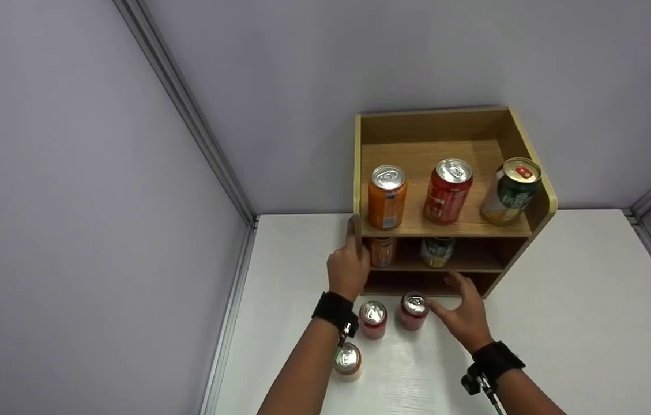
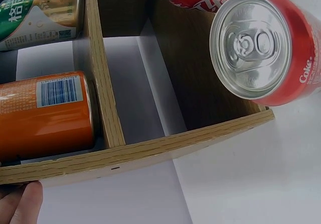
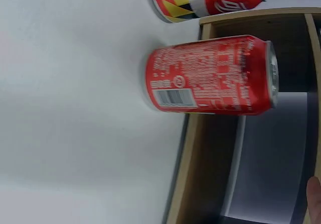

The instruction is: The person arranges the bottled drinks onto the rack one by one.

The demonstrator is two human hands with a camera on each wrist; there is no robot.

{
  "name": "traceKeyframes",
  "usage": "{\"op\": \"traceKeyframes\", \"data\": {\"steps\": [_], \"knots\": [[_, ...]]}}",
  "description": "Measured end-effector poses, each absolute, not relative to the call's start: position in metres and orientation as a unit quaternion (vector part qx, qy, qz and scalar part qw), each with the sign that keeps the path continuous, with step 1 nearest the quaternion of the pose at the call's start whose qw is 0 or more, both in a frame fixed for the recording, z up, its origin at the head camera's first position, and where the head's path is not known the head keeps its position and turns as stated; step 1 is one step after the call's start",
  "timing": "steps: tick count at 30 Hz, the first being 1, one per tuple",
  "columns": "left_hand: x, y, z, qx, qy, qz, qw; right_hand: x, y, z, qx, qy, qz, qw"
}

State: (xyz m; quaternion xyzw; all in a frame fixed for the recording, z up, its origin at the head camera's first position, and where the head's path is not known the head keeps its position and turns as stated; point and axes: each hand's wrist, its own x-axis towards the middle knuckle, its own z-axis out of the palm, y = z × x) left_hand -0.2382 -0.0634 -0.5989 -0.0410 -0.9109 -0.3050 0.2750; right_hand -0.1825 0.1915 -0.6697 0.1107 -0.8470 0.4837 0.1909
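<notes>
My left hand [image 1: 348, 268] holds the left side panel of a small wooden shelf [image 1: 429, 231], thumb by the front edge and a finger along the outside. In the left wrist view its fingers [image 2: 27, 204] touch the panel. My right hand [image 1: 466, 314] is spread in front of the lowest compartment, with the thumb beside a red cola can [image 1: 413, 314] and a fingertip at the middle board's edge. That can also shows as a red can [image 3: 210, 76] in the right wrist view, standing upright on the table. Another red can [image 1: 373, 323] stands left of it.
On top stand an orange can [image 1: 387, 202], a red can [image 1: 448, 196] and a green-and-white can [image 1: 510, 193]. The middle level holds an orange can [image 1: 383, 252] and a green can [image 1: 437, 252]. A further can [image 1: 347, 363] stands beside my left forearm. Walls [image 1: 279, 104] rise behind and left.
</notes>
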Motion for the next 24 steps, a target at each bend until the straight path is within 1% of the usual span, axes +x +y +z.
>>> {"op": "traceKeyframes", "data": {"steps": [7, 20, 24], "knots": [[-0.237, -0.063, -0.598, -0.042, -0.910, -0.308, 0.273, -0.171, 0.190, -0.684, 0.102, -0.854, 0.488, 0.149], [-0.237, -0.062, -0.601, -0.045, -0.912, -0.286, 0.291, -0.158, 0.185, -0.719, 0.079, -0.874, 0.465, 0.115], [-0.238, -0.063, -0.601, -0.042, -0.912, -0.290, 0.287, -0.158, 0.183, -0.725, 0.077, -0.876, 0.462, 0.118]]}}
